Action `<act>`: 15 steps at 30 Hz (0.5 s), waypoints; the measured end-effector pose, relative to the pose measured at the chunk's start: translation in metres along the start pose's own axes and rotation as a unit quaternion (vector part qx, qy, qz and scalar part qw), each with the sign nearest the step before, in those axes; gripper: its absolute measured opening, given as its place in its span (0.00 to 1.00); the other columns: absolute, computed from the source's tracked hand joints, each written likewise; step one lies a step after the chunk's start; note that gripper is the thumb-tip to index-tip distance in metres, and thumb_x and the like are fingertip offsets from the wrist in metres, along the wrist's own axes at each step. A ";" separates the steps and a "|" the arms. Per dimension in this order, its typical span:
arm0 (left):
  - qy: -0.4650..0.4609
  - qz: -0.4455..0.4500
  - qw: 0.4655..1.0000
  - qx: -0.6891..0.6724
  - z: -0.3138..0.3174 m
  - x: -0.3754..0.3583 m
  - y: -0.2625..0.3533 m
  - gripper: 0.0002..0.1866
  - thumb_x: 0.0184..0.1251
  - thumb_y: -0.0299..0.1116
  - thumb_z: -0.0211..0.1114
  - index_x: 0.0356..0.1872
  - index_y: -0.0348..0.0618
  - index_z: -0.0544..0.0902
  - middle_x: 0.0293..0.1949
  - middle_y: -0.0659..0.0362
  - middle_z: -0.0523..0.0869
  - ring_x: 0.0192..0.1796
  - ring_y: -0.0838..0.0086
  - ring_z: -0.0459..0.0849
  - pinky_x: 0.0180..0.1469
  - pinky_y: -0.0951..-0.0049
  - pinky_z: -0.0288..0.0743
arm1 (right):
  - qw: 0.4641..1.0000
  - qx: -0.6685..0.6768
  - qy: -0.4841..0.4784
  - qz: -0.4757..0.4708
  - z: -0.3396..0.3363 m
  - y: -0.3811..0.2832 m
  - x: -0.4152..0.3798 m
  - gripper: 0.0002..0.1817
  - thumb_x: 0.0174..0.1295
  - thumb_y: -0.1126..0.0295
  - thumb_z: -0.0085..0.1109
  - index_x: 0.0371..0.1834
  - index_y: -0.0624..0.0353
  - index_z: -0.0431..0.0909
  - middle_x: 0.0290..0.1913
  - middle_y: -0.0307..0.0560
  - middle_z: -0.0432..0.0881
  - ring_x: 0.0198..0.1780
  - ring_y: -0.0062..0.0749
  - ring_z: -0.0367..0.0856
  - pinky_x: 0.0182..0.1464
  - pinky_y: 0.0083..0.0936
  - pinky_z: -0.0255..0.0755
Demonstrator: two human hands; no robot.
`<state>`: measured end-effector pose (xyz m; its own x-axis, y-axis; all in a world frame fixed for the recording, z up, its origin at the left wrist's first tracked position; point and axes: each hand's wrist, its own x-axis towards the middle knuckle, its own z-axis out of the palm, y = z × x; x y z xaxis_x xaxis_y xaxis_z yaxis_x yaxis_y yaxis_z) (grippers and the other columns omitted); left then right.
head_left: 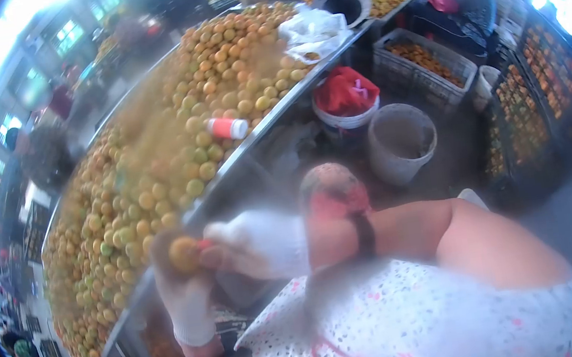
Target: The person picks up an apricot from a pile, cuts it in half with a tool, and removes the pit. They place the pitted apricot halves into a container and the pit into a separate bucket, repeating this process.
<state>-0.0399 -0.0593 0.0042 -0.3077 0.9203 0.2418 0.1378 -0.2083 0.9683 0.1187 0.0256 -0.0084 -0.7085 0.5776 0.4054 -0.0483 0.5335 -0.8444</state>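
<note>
My left hand (185,289), in a pale glove, comes up from the bottom and is closed around an orange fruit (184,255). My right hand (248,245), in a white glove, reaches in from the right with its fingers pressed together at the fruit's side. A small red thing, too blurred to name, shows at its fingertips. Just beyond both hands is a long metal-edged table (252,144) heaped with orange and greenish fruit (151,196). A red-and-white cylinder (227,128) lies on the fruit.
White plastic bags (313,30) and a round basin (343,5) sit at the table's far end. Beside it stand a bucket with a red bag (345,91), a pale bucket (403,143) and crates (422,63). Co-workers (45,156) are at the left and upper right.
</note>
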 end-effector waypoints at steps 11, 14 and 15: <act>0.017 0.023 0.997 0.072 -0.002 0.003 0.005 0.29 0.47 0.19 0.54 0.57 0.37 0.73 0.47 0.59 0.76 0.47 0.76 0.75 0.55 0.79 0.72 | 0.995 -0.093 0.023 -0.007 0.018 0.005 0.011 0.20 0.76 0.55 0.52 0.41 0.65 0.76 0.29 0.64 0.82 0.34 0.62 0.84 0.34 0.46 0.74; 0.008 0.040 0.997 0.069 -0.002 0.007 0.004 0.28 0.47 0.19 0.54 0.57 0.36 0.73 0.47 0.59 0.76 0.49 0.75 0.76 0.56 0.78 0.71 | 0.994 -0.106 0.020 0.005 0.017 0.005 0.013 0.19 0.76 0.56 0.53 0.41 0.66 0.76 0.28 0.64 0.82 0.33 0.62 0.84 0.33 0.45 0.74; 0.005 0.055 0.996 0.077 -0.002 0.009 0.003 0.28 0.48 0.20 0.53 0.57 0.35 0.73 0.47 0.59 0.76 0.49 0.74 0.76 0.57 0.77 0.71 | 0.995 -0.100 0.017 0.012 0.016 0.005 0.013 0.19 0.76 0.57 0.53 0.41 0.66 0.76 0.29 0.65 0.82 0.33 0.62 0.84 0.32 0.45 0.74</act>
<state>-0.0442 -0.0519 0.0094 -0.2927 0.8909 0.3474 0.3132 -0.2539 0.9151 0.0983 0.0260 -0.0132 -0.6832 0.6108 0.4001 0.1125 0.6295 -0.7688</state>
